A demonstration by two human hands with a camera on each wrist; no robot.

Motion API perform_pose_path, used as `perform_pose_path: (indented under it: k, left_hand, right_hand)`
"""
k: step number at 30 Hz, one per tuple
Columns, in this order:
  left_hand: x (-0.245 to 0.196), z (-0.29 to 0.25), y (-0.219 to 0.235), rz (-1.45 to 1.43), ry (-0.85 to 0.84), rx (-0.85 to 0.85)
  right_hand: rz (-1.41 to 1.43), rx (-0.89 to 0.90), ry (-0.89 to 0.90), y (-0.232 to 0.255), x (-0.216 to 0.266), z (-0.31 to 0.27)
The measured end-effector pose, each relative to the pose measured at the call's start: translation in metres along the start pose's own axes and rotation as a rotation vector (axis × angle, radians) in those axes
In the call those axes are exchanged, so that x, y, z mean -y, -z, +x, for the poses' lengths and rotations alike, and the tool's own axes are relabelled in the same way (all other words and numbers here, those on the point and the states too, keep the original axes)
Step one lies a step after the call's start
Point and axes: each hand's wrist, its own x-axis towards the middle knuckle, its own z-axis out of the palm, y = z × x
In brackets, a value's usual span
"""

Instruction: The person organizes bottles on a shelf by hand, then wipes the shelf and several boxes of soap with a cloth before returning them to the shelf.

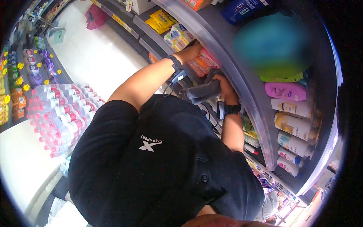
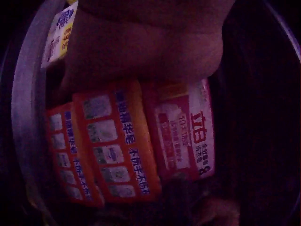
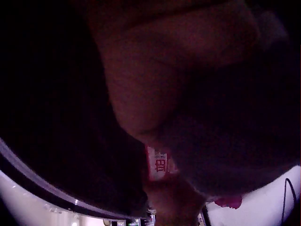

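Observation:
My left hand (image 1: 191,53) reaches in under a shelf edge, beside packs of laundry soap. In the left wrist view its heel and wrist (image 2: 146,44) lie across the tops of orange soap packs (image 2: 117,146) and a pink-and-white soap pack (image 2: 186,132); its fingers are hidden. A folded dark grey cloth (image 1: 202,92) is gripped in my right hand (image 1: 227,89), close in front of those packs. The right wrist view is dark, with that cloth (image 3: 235,127) bulging beside the hand (image 3: 146,89).
Yellow packs (image 1: 160,20) and white-and-yellow packs (image 1: 178,36) share the lower shelf. Above, a shelf with a clear front lip (image 1: 227,64) carries several bottles, including a pink one (image 1: 285,91). Shrink-wrapped water bottles (image 1: 66,113) are stacked on the floor behind.

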Motion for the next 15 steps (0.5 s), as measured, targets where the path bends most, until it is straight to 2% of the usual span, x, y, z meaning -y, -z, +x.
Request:
perform_pose_path:
  k: [1,2,5,8,10,11,13,15]
  left_hand:
    - [0.018,0.008,0.003,0.124,-0.112,0.021]
    - [0.029,0.013,0.003,0.248,-0.223,0.042]
    - [0.036,0.015,0.001,0.142,-0.284,-0.023]
    - [0.008,0.005,-0.002,0.003,-0.221,0.002]
    - [0.014,0.007,-0.003,-0.031,-0.218,-0.007]
    - [0.017,0.008,-0.004,-0.065,-0.216,-0.006]
    - [0.009,0.004,-0.003,-0.085,-0.191,0.015]
    - [0.010,0.005,-0.003,-0.107,-0.163,0.036]
  right_hand:
    - [-0.005,-0.082,0.069,-0.007,0.020,-0.013]
    - [-0.010,-0.084,0.069,-0.010,0.031,-0.017]
    - [-0.050,-0.153,0.026,-0.009,0.040,-0.019]
    - [-0.693,-0.060,0.578,0.013,0.020,-0.002]
    - [-1.111,0.019,0.953,0.018,0.009,0.008]
    - [-1.112,0.022,0.954,0.017,0.003,0.015]
    - [-0.212,-0.068,0.225,0.004,0.006,0.020]
    - [-0.267,-0.105,0.295,-0.002,0.019,0.002]
